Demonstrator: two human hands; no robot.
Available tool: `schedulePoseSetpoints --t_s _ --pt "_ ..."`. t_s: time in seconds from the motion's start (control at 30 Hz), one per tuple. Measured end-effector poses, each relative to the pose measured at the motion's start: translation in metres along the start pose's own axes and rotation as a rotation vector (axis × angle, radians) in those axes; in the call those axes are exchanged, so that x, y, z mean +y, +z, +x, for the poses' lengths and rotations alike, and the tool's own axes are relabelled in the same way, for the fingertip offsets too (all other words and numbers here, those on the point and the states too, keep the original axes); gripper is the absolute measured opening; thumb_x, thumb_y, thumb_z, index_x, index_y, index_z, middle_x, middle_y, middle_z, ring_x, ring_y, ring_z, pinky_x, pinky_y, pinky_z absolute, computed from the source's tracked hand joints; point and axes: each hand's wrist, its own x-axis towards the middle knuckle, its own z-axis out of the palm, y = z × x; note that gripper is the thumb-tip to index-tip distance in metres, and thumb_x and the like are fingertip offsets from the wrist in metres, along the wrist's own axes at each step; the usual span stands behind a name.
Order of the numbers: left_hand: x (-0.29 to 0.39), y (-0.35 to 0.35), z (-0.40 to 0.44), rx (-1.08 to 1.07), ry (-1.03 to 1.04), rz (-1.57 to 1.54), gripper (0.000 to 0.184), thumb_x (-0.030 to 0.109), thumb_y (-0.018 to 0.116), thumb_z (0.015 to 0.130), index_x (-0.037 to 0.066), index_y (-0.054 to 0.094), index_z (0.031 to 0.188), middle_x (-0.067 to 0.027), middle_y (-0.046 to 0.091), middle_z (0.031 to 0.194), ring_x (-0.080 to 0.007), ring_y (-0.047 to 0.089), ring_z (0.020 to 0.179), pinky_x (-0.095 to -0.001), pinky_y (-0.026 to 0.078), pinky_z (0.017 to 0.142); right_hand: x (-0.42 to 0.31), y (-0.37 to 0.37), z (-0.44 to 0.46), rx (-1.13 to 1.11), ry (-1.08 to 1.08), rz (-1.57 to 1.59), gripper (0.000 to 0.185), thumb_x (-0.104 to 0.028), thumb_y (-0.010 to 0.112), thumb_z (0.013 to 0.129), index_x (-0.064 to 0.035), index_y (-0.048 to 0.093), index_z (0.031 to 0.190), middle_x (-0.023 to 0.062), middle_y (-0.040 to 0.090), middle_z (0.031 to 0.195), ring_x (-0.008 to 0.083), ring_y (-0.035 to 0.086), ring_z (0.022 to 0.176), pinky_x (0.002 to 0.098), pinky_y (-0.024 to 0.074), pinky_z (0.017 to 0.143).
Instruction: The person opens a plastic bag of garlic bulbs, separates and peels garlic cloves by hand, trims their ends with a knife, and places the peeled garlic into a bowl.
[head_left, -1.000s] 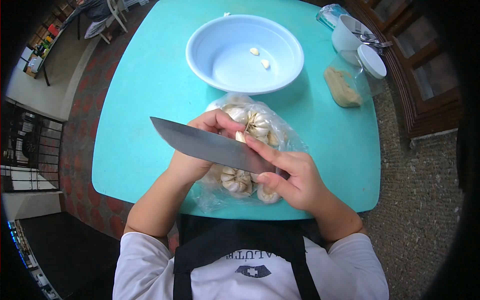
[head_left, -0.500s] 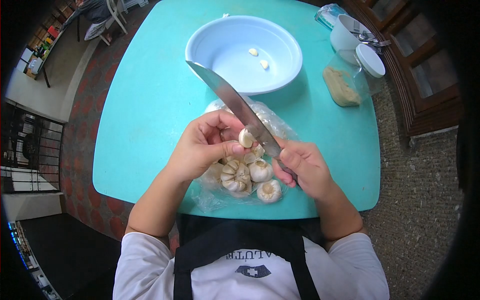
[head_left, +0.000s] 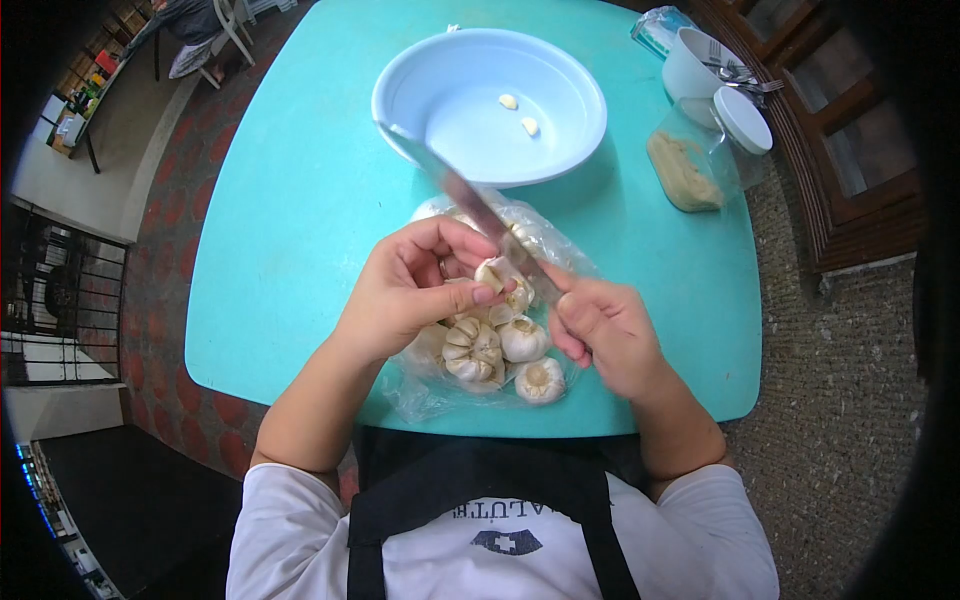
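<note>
Between thumb and fingers, my left hand (head_left: 425, 275) pinches a garlic clove (head_left: 489, 274). My right hand (head_left: 608, 330) is wrapped round the handle of a large knife (head_left: 470, 200), whose blade slants up and left over the rim of the pale blue basin (head_left: 390, 80). The blade passes close to the clove; whether it touches cannot be made out. Under both hands, several garlic bulbs (head_left: 523, 340) lie on a clear plastic bag (head_left: 410, 398), one of them with its cloves spread apart (head_left: 472, 350). Inside the basin are two peeled cloves (head_left: 530, 127).
The turquoise table (head_left: 270, 220) carries a lidded clear jar (head_left: 690, 160) with beige contents at right. Behind it stand a white container (head_left: 690, 62) with forks and a plastic packet (head_left: 660, 30). A chair (head_left: 232, 30) is at far left, on the floor.
The knife has shifted slightly and its blade is now blurred by motion. My right hand has turned a little at the handle. My left hand still holds the clove in nearly the same place.
</note>
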Motion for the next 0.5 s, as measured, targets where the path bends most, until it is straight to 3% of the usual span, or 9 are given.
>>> schedulePoseSetpoints --t_s 0.17,0.37,0.5 --pt "0.001 0.000 0.000 -0.002 -0.045 -0.049 0.026 -0.007 0.063 0.078 -0.003 0.053 0.102 -0.0171 0.063 0.101 -0.0259 0.065 0.093 -0.0341 0.056 0.079 -0.019 -0.008 0.000 0.149 -0.012 -0.006 0.039 -0.022 0.046 0.097 0.0032 0.050 0.126 -0.0031 0.044 0.059 0.0008 0.038 0.052 0.0155 0.0334 0.049" --pt "0.004 0.000 0.002 0.050 -0.074 -0.108 0.022 -0.005 0.060 0.082 -0.004 0.054 0.103 -0.0174 0.062 0.103 -0.0264 0.064 0.095 -0.0334 0.056 0.080 -0.019 -0.008 0.001 0.090 0.092 -0.072 0.041 -0.021 0.050 0.095 0.0001 0.048 0.130 -0.0038 0.045 0.060 0.0026 0.037 0.052 0.0164 0.0319 0.050" --pt "0.002 -0.003 0.001 0.030 -0.107 -0.098 0.024 0.001 0.062 0.083 -0.003 0.057 0.106 -0.0127 0.063 0.103 -0.0184 0.064 0.093 -0.0293 0.055 0.079 -0.016 -0.002 0.000 0.098 0.081 -0.251 0.050 -0.018 0.061 0.088 -0.0021 0.045 0.133 -0.0035 0.048 0.062 0.0040 0.041 0.054 0.0183 0.0347 0.052"
